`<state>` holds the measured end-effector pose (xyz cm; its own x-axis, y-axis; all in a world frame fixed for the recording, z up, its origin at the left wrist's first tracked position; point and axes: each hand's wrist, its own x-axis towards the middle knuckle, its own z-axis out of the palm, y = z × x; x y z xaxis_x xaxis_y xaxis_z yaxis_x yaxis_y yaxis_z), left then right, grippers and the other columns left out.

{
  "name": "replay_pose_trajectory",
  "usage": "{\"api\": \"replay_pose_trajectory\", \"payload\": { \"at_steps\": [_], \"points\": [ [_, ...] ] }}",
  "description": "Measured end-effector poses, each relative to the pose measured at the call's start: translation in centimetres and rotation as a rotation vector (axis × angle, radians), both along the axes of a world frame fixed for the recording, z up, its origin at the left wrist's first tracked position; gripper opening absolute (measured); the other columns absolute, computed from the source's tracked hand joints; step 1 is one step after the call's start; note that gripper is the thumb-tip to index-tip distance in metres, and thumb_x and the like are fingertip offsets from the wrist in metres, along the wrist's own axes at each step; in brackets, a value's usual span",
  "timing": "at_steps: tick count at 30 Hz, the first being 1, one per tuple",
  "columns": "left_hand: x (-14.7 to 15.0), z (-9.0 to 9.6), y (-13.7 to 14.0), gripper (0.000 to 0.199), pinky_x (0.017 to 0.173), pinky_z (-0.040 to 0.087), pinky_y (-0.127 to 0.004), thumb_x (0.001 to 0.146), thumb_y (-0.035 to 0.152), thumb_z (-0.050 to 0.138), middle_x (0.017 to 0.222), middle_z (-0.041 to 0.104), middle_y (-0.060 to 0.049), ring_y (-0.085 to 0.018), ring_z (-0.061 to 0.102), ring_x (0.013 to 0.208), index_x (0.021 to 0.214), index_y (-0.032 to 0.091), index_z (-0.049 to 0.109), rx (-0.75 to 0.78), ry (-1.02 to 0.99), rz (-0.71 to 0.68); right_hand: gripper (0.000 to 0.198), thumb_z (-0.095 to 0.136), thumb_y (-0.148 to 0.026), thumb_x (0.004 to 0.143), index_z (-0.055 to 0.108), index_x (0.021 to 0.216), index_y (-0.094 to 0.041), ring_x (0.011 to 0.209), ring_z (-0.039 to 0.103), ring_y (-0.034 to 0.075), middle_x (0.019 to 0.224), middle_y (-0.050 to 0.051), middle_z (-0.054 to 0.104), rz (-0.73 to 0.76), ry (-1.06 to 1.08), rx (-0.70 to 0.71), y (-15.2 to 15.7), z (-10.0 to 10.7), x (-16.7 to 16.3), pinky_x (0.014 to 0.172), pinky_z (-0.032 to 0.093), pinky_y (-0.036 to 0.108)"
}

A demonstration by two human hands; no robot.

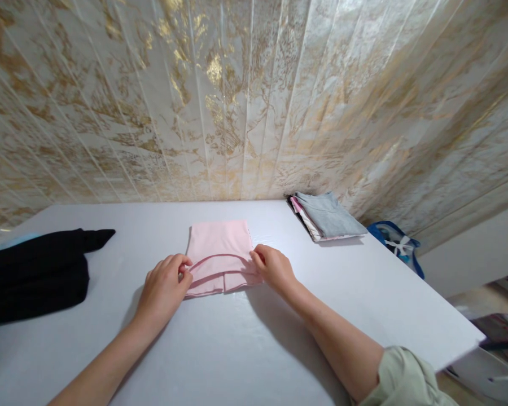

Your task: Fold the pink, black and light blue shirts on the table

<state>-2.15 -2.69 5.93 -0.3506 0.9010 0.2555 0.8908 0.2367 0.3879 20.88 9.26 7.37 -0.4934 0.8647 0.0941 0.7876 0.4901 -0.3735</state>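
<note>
A pink garment (220, 239), folded into a rough rectangle, lies on the white table in front of me. Its near part shows a curved edge lifted a little, with more pink layers beneath. At the left side of this fold, my left hand (165, 282) pinches the cloth between thumb and fingers. My right hand (274, 266) is closed on the opposite side of the same fold, its fingertips gripping the edge. Whether the garment is a shirt or something else I cannot tell.
Black clothing (38, 270) lies spread at the table's left. A stack of folded clothes (330, 214), grey on top, sits at the back right. Beyond the right edge of the white table (376, 316) is a blue bag (395, 242). A patterned curtain (220, 113) hangs behind.
</note>
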Motion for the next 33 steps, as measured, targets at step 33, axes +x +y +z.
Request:
{"api": "replay_pose_trajectory", "payload": {
  "at_steps": [33],
  "points": [
    [0.0, 1.8, -2.2, 0.012, 0.078, 0.042, -0.032, 0.08, 0.019, 0.047, 0.096, 0.059, -0.002, -0.021, 0.06, 0.093, 0.09, 0.024, 0.05, -0.208, -0.029, -0.003, 0.018, 0.049, -0.02, 0.089, 0.066, 0.085, -0.023, 0.075, 0.056, 0.014, 0.084, 0.001, 0.066, 0.181, 0.011, -0.073, 0.6, -0.9, 0.5, 0.063, 0.031, 0.023]
  ]
}}
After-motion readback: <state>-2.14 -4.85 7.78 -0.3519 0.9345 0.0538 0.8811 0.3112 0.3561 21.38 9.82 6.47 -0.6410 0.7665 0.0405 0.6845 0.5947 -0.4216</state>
